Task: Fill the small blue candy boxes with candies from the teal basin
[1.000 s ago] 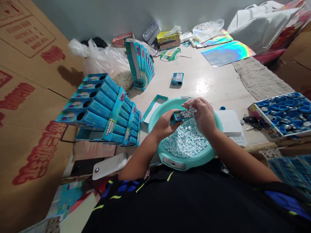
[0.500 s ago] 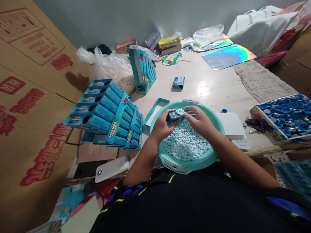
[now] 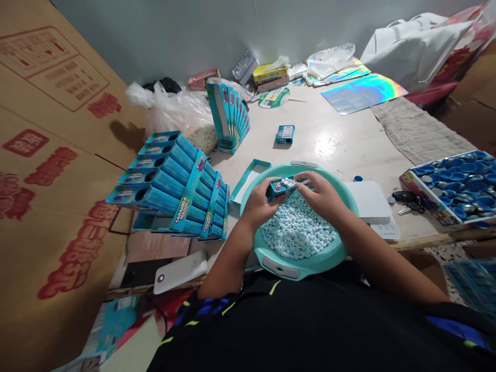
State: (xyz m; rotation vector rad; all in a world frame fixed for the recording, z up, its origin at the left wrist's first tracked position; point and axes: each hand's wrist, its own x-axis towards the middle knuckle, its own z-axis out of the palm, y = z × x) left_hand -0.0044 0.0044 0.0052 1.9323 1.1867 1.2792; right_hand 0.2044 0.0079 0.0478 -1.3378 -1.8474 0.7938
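Note:
Over a turquoise basin full of small pale blue and white candies, my left hand grips a small blue box. White candies lie heaped on the box's right part. My right hand is at the right side of the box, fingers bent and fingertips touching the candies; what they pinch, if anything, is too small to make out. An open blue tray lies partly behind the basin's left edge. Another small blue box rests on the table beyond the basin.
Blue boxes fill a tilted display stand at left, with folded blue cartons behind. To the right are a white scale, keys and a box of blue caps. A large cardboard box borders the far left.
The view has shifted slightly. My hands keep nearly the same pose at the small box, and the candies on it lie a little flatter.

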